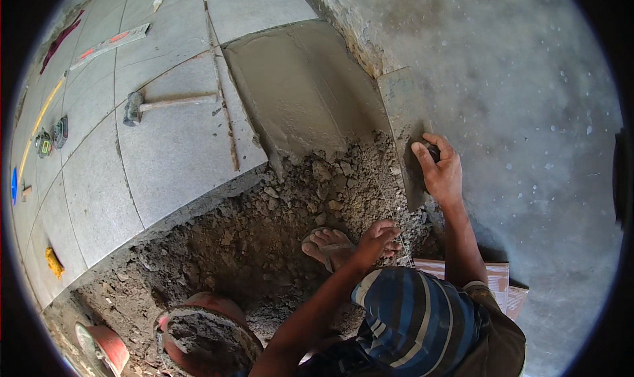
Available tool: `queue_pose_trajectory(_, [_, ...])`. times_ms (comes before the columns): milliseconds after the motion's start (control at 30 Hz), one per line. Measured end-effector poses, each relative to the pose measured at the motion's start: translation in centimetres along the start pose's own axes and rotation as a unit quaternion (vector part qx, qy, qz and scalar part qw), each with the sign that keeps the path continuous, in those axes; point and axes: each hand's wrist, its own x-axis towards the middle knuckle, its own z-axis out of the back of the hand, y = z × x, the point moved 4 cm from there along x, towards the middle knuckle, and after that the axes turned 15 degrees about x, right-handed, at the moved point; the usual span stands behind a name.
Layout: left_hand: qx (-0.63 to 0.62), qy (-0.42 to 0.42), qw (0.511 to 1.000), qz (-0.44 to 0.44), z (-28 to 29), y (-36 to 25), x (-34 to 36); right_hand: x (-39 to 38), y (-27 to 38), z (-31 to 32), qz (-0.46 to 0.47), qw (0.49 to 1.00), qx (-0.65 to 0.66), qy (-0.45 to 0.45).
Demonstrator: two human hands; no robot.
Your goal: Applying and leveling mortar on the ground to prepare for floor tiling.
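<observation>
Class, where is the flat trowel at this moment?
In the head view, the trowel is just right of centre, gripped in the right hand, its far end beside the right edge of the wet mortar.

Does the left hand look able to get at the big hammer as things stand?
Probably not without leaning: the left hand seems empty, but the big hammer lies away on the tiles, across the rubble.

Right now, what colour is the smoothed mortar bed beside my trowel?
The mortar bed is greyish brown, best seen in the head view.
</observation>
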Motion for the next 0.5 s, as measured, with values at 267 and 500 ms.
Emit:
queue_pose_trajectory(267, [0.009, -0.077, 0.997, 0.002, 1.6, 0.5, 4.8, -1.5, -1.9, -0.7, 0.010, 1.000, -0.007, 0.028])
queue_pose_trajectory(500, [0.048, -0.079, 0.995, 0.020, -0.4, -1.7, -0.5, -1.8, -3.0, 0.5, -0.029, 1.000, -0.007, 0.006])
